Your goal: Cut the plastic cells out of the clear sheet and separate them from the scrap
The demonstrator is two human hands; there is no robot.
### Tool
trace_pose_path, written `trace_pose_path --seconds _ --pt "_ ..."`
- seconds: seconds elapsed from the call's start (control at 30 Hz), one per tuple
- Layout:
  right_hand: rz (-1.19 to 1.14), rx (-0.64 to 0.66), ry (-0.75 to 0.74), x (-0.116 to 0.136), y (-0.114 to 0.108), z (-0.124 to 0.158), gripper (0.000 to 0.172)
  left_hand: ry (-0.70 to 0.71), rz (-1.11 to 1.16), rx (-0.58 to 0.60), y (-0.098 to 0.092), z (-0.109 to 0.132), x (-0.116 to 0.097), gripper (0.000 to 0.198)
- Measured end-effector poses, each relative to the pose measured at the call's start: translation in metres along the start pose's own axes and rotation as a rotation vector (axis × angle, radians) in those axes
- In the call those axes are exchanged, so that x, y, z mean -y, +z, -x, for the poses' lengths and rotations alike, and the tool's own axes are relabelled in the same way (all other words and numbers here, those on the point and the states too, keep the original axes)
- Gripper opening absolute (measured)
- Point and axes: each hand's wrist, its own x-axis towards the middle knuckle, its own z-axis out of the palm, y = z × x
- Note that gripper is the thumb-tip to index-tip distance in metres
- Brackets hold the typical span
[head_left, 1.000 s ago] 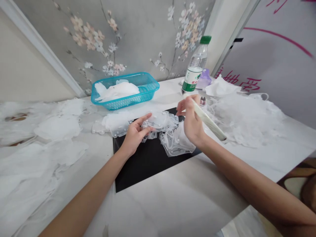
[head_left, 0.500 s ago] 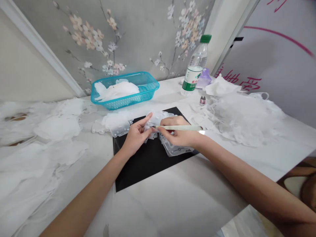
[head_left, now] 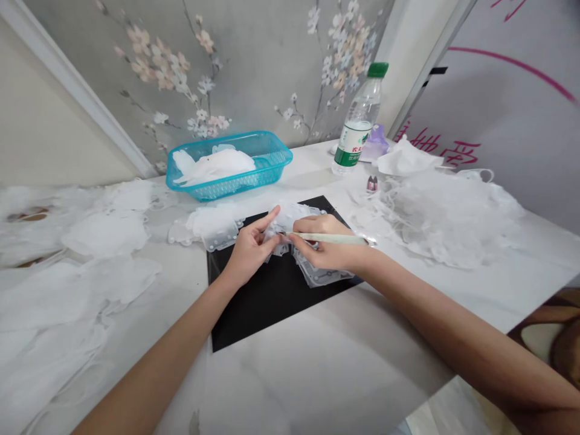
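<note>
My left hand [head_left: 250, 249] pinches the edge of a sheer white fabric piece [head_left: 296, 211] between thumb and fingers over a black board [head_left: 254, 308]. My right hand [head_left: 327, 244] is closed around a slim, pale green stick-like tool [head_left: 335, 238]; its exact kind I cannot make out. The tool's dark tip points left and meets the fabric close to my left thumb. Below my right hand, more translucent layers with small dots [head_left: 324, 277] lie on the board. The fingers hide part of the fabric.
A dotted white stack [head_left: 217, 226] overlaps the board's left edge. Behind it stands a blue basket [head_left: 267, 181] with white pieces inside. White piles lie left [head_left: 104, 235] and right [head_left: 457, 217]. A green-capped bottle [head_left: 356, 136] and a small dark red item [head_left: 372, 183] stand at the back.
The rear end of the tool has tilted slightly downward in my right hand. My left hand and the fabric look nearly the same.
</note>
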Motion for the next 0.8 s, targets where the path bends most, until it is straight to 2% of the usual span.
trace_pose_path --seconds 0.17,0.5,0.8 --pt "0.043 0.041 0.017 0.0039 0.0001 -0.0005 0.023 0.006 -0.005 0.015 0.0 -0.0002 0.001 0.065" --pt "0.163 0.107 0.041 0.0074 0.0054 0.0 0.021 0.105 -0.043 0.074 -0.0022 -0.001 0.0037 0.058" --pt "0.042 0.155 -0.002 -0.0002 -0.0045 -0.0018 0.021 0.053 0.052 0.037 0.0018 -0.0007 0.001 0.062"
